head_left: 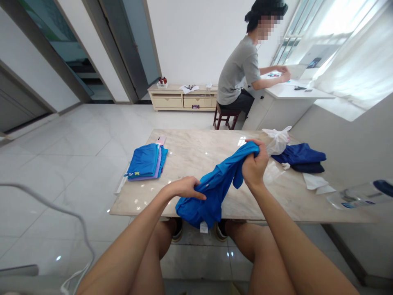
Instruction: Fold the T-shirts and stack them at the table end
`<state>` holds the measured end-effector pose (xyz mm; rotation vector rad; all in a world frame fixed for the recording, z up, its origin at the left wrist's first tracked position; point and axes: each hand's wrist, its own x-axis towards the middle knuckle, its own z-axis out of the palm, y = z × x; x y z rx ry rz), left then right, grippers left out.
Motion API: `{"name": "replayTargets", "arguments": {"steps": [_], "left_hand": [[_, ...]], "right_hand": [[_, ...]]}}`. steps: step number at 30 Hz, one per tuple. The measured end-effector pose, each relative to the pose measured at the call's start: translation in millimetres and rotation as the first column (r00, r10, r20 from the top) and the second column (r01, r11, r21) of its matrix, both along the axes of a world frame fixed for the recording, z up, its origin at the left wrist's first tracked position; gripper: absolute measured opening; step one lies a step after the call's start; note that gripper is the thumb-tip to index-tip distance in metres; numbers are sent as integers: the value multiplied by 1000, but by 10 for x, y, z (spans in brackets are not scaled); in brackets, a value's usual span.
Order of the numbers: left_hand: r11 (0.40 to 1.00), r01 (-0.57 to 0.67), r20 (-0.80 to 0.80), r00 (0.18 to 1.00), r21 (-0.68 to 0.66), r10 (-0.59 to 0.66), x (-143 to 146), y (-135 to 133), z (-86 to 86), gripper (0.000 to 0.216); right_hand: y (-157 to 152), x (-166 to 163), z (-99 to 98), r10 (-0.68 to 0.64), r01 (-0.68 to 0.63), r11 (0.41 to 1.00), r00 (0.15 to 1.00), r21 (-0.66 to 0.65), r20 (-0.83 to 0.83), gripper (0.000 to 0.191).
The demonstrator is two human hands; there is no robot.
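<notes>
A bright blue garment (215, 186) hangs bunched over the near edge of the marble table (199, 153), a white tag dangling at its bottom. My left hand (184, 187) is closed on its lower left part. My right hand (254, 163) is raised above the table, fist closed on the garment's upper end. Both hands hold it stretched between them.
A folded stack of blue and purple clothes (146, 162) lies at the table's left. Dark navy clothes (299, 157), a white plastic bag (278, 139) and paper scraps (317, 182) sit at the right. A plastic bottle (357, 194) lies far right. Another person (242, 76) sits at a white desk behind.
</notes>
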<state>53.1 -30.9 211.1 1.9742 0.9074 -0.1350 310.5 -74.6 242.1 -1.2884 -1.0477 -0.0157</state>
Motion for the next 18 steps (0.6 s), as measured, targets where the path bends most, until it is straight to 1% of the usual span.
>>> {"name": "replayTargets", "arguments": {"steps": [1, 2, 3, 4, 5, 6, 7, 8, 9, 10, 11, 14, 15, 16, 18], "left_hand": [[1000, 10, -9, 1000, 10, -10, -30, 31, -17, 40], [999, -9, 9, 1000, 38, 9, -57, 57, -17, 36], [993, -73, 67, 995, 94, 67, -82, 80, 3, 32], [967, -185, 175, 972, 174, 155, -106, 100, 45, 29], [905, -342, 331, 909, 253, 251, -131, 119, 107, 26], [797, -523, 514, 793, 302, 326, -158, 138, 180, 23], [661, -687, 681, 640, 302, 355, -190, 158, 256, 22], [533, -803, 799, 493, 265, 345, -224, 179, 325, 22], [446, -866, 862, 390, 225, 324, -259, 202, 376, 21], [396, -896, 883, 342, 202, 322, -293, 226, 405, 20], [374, -906, 876, 336, 199, 346, -325, 249, 409, 18], [398, -888, 780, 412, 229, 470, -388, 311, 320, 13], [394, -888, 757, 424, 238, 497, -400, 325, 282, 13], [380, -891, 745, 427, 249, 512, -410, 336, 252, 13], [356, -889, 724, 444, 287, 527, -433, 342, 225, 14]], "right_hand": [[4, 38, -9, -8, 8, 1000, 1000, 1, 3, 34], [7, 73, -17, -16, 16, 1000, 1000, 0, 7, 35], [9, 105, -23, -24, 24, 1000, 1000, 0, 8, 35], [10, 136, -25, -40, 40, 999, 999, 10, 5, 35], [10, 166, -24, -63, 63, 998, 998, 27, 1, 35], [10, 198, -20, -89, 88, 995, 996, 46, 0, 34], [10, 232, -17, -104, 104, 993, 994, 52, 14, 34], [11, 268, -18, -104, 103, 994, 994, 35, 45, 35], [15, 306, -25, -86, 88, 996, 992, -9, 91, 36], [22, 343, -43, -55, 67, 995, 988, -74, 146, 36], [33, 378, -71, -18, 49, 988, 980, -149, 201, 36], [93, 465, -221, 63, 49, 943, 945, -329, 321, 28], [117, 488, -283, 94, 50, 923, 933, -382, 348, 25], [138, 510, -345, 136, 43, 895, 922, -445, 362, 23], [169, 548, -451, 239, 12, 814, 905, -581, 353, 23]]}}
